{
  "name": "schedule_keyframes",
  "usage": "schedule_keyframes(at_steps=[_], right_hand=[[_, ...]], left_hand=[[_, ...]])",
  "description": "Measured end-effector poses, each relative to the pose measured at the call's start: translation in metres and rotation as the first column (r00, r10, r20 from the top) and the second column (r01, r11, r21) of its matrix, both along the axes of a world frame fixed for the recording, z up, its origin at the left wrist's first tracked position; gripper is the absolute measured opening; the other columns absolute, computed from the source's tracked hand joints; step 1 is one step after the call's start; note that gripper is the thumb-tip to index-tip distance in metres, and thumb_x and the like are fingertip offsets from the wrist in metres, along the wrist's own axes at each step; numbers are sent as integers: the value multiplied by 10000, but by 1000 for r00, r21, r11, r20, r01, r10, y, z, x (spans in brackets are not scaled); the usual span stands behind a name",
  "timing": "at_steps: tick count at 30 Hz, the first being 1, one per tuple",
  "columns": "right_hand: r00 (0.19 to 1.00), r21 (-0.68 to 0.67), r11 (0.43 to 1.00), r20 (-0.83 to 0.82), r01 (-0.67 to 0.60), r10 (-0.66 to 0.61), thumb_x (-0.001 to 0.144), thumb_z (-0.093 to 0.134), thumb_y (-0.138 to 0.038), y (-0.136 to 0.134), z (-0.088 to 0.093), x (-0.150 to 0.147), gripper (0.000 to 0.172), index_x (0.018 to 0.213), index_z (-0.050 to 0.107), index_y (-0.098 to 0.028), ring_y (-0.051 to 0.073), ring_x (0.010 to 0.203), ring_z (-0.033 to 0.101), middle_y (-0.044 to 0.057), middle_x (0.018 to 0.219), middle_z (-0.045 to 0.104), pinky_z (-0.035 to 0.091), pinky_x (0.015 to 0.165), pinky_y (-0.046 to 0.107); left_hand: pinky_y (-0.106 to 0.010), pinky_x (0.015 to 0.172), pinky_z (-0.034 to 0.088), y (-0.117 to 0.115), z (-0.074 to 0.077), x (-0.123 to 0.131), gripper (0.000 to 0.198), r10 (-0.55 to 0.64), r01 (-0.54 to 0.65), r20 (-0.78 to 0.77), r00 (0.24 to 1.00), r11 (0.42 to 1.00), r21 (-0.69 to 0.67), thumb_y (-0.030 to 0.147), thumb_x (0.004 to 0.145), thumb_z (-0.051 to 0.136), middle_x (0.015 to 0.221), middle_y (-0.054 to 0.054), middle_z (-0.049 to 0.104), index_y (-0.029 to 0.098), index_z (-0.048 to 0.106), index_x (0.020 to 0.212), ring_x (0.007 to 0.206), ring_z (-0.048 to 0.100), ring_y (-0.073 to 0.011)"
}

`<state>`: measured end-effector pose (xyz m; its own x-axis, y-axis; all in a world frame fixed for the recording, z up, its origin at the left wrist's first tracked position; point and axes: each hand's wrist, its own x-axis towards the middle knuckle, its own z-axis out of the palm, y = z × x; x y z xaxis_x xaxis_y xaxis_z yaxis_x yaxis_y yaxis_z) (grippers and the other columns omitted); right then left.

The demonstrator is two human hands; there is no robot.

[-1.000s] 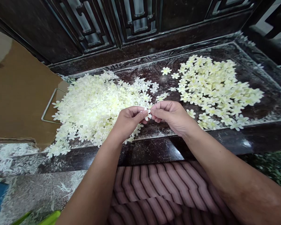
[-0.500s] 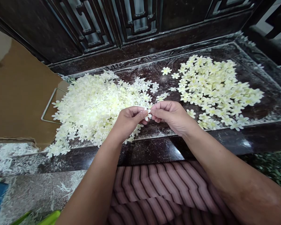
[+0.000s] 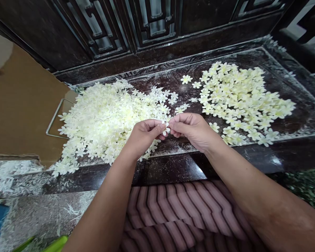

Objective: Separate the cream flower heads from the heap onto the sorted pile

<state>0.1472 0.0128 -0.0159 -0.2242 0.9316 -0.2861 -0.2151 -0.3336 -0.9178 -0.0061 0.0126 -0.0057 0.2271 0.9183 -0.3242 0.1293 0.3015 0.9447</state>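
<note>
My left hand (image 3: 143,134) and my right hand (image 3: 191,128) meet fingertip to fingertip above the near edge of a dark carved wooden bench (image 3: 173,80). Both pinch one small white fabric flower (image 3: 166,128) between thumbs and fingers. A big heap of white flowers (image 3: 105,119) lies to the left of my hands. A looser spread of cream-yellow flowers (image 3: 241,98) lies to the right. Both piles rest on the bench seat.
The bench's dark latticed back (image 3: 152,21) rises behind the piles. A brown cardboard sheet (image 3: 18,112) with a metal wire handle (image 3: 54,119) stands at the left. White fluff litters the floor (image 3: 28,206). Striped cloth (image 3: 178,217) covers my lap. Green scraps (image 3: 307,185) lie at the right.
</note>
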Motion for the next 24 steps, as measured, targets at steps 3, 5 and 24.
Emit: schedule_keyframes(at_steps=[3, 5, 24], right_hand=[[1000, 1, 1000, 6, -1, 1, 581, 701, -202, 0, -1, 0, 92, 585, 623, -153, 55, 460, 483, -32, 497, 587, 394, 478, 203], [1000, 4, 1000, 14, -1, 1, 576, 701, -206, 0, -1, 0, 94, 588, 623, -154, 56, 464, 481, -32, 500, 586, 392, 477, 203], [951, 174, 980, 275, 94, -140, 595, 602, -198, -4, -3, -6, 70, 553, 562, -160, 52, 447, 363, -49, 489, 486, 267, 434, 211]], left_hand=[[-221, 576, 481, 0, 0, 0, 302, -2, 2, -15, 1000, 1000, 8, 418, 601, 783, 591, 5, 631, 147, 665, 663, 531, 553, -86], [-219, 573, 482, 1, 1, 1, 299, -6, 7, -29, 1000, 1000, 15, 416, 605, 779, 584, 11, 622, 147, 660, 659, 526, 549, -84], [-227, 588, 427, -8, -10, 8, 180, 184, -125, -201, 962, 953, 276, 340, 701, 692, 667, 0, 616, 165, 646, 708, 622, 525, -112]])
